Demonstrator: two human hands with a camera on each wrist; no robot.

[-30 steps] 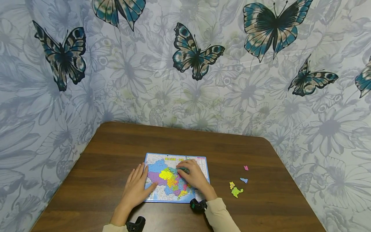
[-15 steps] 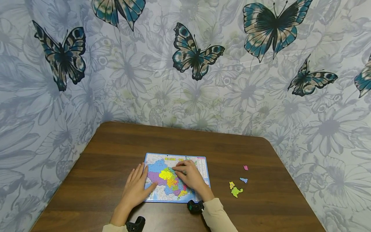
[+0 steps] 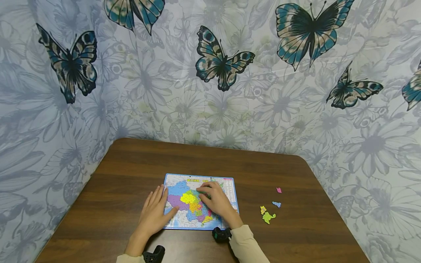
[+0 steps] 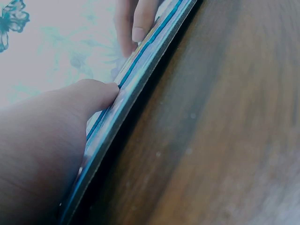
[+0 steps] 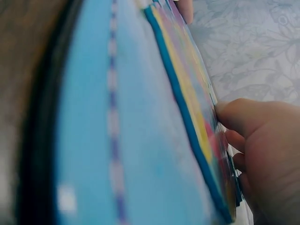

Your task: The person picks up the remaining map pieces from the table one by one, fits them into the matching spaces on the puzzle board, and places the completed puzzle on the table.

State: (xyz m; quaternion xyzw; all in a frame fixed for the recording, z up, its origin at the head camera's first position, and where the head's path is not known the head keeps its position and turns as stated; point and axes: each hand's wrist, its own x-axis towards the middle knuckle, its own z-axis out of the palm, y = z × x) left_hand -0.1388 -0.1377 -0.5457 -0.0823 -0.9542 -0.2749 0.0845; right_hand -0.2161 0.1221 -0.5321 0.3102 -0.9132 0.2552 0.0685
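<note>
A map puzzle board (image 3: 174, 222) with a blue rim and coloured pieces lies on the table. My left hand (image 3: 154, 212) rests flat across its left edge, fingers straight, thumb spread over the map. Over the upper right of the map, my right hand (image 3: 217, 201) has its thumb and fingers bent down around a dark puzzle piece, mostly hidden under them. The right wrist view shows the right thumb (image 5: 236, 115) touching the puzzle surface, other fingers curled behind it. In the left wrist view, the left thumb (image 4: 101, 96) presses by the board's edge.
Loose puzzle pieces lie right of the board: a pink piece (image 3: 279, 190), a blue piece (image 3: 276, 204), a small yellow piece (image 3: 263, 210) and a green piece (image 3: 268, 218). The brown wooden table (image 3: 131, 164) meets a butterfly-patterned wall covering (image 3: 148, 109) at the back.
My right hand has shifted slightly left and lowered the dark puzzle piece onto the map, then barely moved. My left hand has stayed in place.
</note>
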